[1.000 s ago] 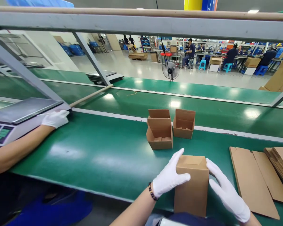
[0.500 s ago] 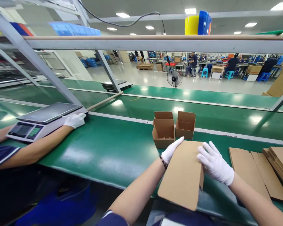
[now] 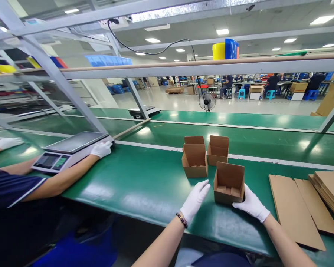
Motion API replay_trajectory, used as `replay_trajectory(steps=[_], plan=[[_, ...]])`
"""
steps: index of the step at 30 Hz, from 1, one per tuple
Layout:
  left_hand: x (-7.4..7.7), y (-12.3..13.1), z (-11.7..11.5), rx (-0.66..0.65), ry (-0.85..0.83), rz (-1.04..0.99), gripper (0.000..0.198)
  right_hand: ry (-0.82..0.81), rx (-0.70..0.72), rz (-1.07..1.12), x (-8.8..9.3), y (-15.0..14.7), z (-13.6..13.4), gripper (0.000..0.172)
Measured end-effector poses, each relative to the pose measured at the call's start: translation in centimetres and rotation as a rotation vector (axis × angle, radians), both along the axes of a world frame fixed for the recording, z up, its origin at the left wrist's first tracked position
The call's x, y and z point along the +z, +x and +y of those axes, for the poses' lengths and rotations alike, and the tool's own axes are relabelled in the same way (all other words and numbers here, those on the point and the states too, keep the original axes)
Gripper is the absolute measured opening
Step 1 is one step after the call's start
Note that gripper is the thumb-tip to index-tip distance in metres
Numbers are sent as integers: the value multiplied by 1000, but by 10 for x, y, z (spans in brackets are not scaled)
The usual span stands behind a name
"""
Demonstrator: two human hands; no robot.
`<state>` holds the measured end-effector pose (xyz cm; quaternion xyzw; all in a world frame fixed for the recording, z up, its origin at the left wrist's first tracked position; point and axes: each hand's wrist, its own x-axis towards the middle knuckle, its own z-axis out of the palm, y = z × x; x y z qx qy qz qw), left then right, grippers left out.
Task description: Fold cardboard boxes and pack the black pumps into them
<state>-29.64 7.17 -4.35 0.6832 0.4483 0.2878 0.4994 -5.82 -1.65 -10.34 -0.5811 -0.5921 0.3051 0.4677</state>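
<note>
Box (image 3: 227,197) turned upright, right hand (image 3: 251,204) half-curled on its corner

white gloves (image 3: 194,202) — beaded bracelet (image 3: 181,220)

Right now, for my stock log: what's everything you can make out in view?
Nearest box: 1, brown, on green worktop
Other boxes: 3, brown, beyond it
Flat cardboard: count unclear, brown, right
Scales: 2, grey, left and farther back
Fan: 1, dark, background
Tray: 1, blue, above rail
Cylinders: at least 2, yellow and blue, above rail
Stools: 3, blue, background
Co-workers: several, dark clothing, left and background
Left hand: 1, white glove, apart from nearest box
Right hand: 1, white glove, on nearest box
</note>
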Motion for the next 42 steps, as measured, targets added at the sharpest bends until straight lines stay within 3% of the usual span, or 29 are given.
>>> replay_trajectory(steps=[3,6,9,13,15,17,20,24,26,29,31,34,37,39,42], plan=[[13,15,-5,-3,187,219,78,72,8,-87,15,-5,-3,94],[19,29,-5,12,244,325,78,97,-234,-262,25,-13,-7,103],[16,37,0,-7,250,326,63,-55,-398,-333,31,-21,-1,90],[6,35,14,116,223,253,65,-222,-397,-323,41,-25,30,86],[1,28,24,214,222,195,64,-228,-438,-372,44,-26,51,89],[-3,19,32,243,270,176,52,-209,-455,-404,43,-28,72,88],[-11,6,39,110,334,274,42,-173,-463,-374,39,-35,94,86],[-25,3,37,-194,246,366,43,-128,-464,-278,40,-42,98,84],[-27,8,36,-308,209,367,49,-120,-473,-285,44,-36,83,81],[-26,19,40,-381,205,389,54,-91,-518,-473,42,-8,42,72],[-24,27,48,-375,211,389,53,-76,-607,-658,27,21,6,70],[-29,39,60,-321,247,357,49,-185,-779,-870,-12,59,-46,80],[-39,53,66,-227,319,366,41,-297,-894,-954,-49,72,-87,83],[-45,65,65,-188,358,432,40,-338,-927,-955,-62,70,-103,83],[-46,85,55,-212,351,535,40,-352,-979,-928,-62,69,-116,80]])
